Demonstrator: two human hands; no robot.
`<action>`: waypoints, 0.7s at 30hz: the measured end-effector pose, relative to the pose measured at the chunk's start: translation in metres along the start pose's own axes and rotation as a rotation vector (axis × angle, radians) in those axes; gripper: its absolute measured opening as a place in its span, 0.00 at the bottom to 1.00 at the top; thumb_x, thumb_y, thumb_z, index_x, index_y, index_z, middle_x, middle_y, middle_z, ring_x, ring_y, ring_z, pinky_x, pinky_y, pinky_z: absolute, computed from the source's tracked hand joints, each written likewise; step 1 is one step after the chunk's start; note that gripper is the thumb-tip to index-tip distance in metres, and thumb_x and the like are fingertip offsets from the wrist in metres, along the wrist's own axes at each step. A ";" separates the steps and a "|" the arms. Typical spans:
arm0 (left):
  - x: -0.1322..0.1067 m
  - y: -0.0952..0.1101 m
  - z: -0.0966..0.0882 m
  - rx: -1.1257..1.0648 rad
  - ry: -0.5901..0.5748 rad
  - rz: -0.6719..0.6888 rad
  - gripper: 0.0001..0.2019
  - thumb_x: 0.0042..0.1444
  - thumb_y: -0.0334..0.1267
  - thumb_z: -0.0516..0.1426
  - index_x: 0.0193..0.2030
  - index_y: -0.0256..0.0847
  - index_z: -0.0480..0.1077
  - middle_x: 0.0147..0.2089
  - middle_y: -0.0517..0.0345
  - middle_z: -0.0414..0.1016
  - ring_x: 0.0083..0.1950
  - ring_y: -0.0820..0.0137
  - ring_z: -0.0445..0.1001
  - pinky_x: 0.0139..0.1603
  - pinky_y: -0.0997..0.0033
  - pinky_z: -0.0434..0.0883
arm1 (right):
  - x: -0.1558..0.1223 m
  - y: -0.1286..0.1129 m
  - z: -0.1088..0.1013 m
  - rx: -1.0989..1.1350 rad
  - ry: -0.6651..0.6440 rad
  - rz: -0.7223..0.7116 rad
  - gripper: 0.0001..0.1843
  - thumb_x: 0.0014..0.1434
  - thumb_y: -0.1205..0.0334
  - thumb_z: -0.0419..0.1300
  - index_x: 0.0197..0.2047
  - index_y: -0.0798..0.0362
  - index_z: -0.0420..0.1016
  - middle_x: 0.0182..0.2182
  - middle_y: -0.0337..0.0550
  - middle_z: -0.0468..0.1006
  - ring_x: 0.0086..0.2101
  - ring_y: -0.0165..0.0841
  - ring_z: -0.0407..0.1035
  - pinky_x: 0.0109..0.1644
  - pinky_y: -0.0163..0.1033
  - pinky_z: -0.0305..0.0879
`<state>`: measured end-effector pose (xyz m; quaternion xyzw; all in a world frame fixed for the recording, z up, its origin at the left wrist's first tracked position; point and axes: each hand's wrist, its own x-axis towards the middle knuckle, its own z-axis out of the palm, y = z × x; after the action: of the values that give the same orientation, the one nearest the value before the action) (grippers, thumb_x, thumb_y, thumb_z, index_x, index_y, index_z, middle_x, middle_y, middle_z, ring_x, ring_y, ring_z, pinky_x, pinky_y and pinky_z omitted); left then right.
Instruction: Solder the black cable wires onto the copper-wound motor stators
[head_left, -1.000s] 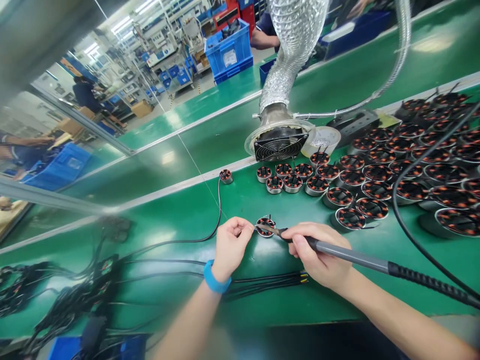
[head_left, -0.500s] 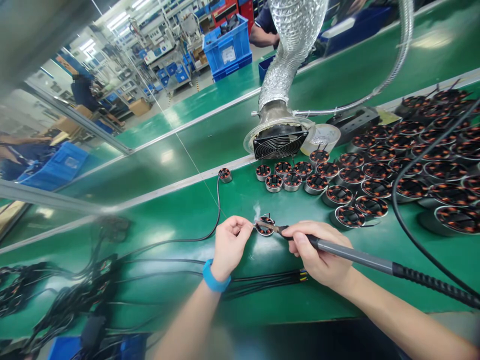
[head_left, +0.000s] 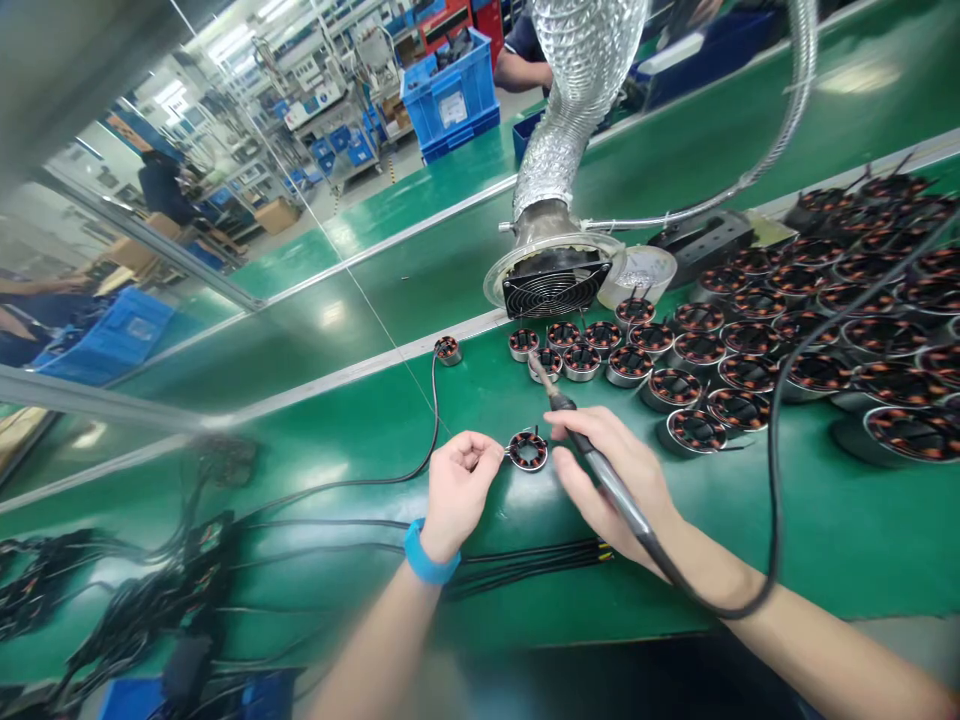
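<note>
My right hand (head_left: 622, 475) grips a soldering iron (head_left: 600, 465), its tip pointing up and away, beyond the ring-shaped motor stator (head_left: 528, 451) on the bench. This stator has copper windings, a dark ring and a metal rim. At its left edge, my left hand (head_left: 465, 485) pinches a thin wire (head_left: 507, 452), mostly hidden by thumb and forefinger. A blue band circles the left wrist. Several black cables (head_left: 540, 553) with coloured ends lie beneath the hands.
Rows of similar stators (head_left: 750, 372) fill the right side. A fan-fronted fume extractor (head_left: 555, 285) hangs from a foil duct beside a white tub (head_left: 637, 275). One stator with a cable (head_left: 448, 350) stands far left of it. Bundled cables (head_left: 142, 590) lie left. Other people work behind.
My right hand has lifted the soldering iron off the stator and tilted its tip upward and away. The smoke is gone. My left hand stays almost still.
</note>
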<state>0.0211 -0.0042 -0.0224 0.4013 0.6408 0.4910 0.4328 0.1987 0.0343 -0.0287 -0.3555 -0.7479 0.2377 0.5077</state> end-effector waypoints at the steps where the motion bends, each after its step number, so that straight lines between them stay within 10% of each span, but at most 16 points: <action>1: 0.000 0.000 0.000 -0.005 0.001 0.001 0.07 0.53 0.38 0.63 0.30 0.35 0.73 0.29 0.57 0.74 0.30 0.74 0.70 0.34 0.76 0.66 | -0.001 0.002 0.002 -0.011 -0.038 0.013 0.20 0.60 0.68 0.60 0.56 0.51 0.69 0.44 0.48 0.75 0.44 0.40 0.73 0.50 0.47 0.72; 5: 0.000 -0.001 -0.001 -0.022 -0.006 0.008 0.08 0.53 0.38 0.63 0.30 0.35 0.73 0.28 0.58 0.74 0.29 0.75 0.69 0.33 0.76 0.66 | -0.010 0.012 0.010 0.003 -0.197 0.092 0.33 0.57 0.69 0.62 0.65 0.47 0.61 0.55 0.50 0.68 0.51 0.42 0.71 0.57 0.49 0.70; 21: 0.000 0.003 -0.005 0.106 -0.071 0.196 0.09 0.58 0.40 0.62 0.31 0.36 0.78 0.29 0.61 0.68 0.21 0.81 0.65 0.21 0.78 0.62 | -0.009 0.007 0.031 0.151 -0.324 0.110 0.32 0.61 0.72 0.60 0.65 0.45 0.58 0.54 0.48 0.66 0.48 0.38 0.72 0.53 0.44 0.73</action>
<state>0.0170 -0.0047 -0.0185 0.5013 0.6079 0.4819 0.3833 0.1742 0.0320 -0.0510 -0.3140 -0.7791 0.3748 0.3923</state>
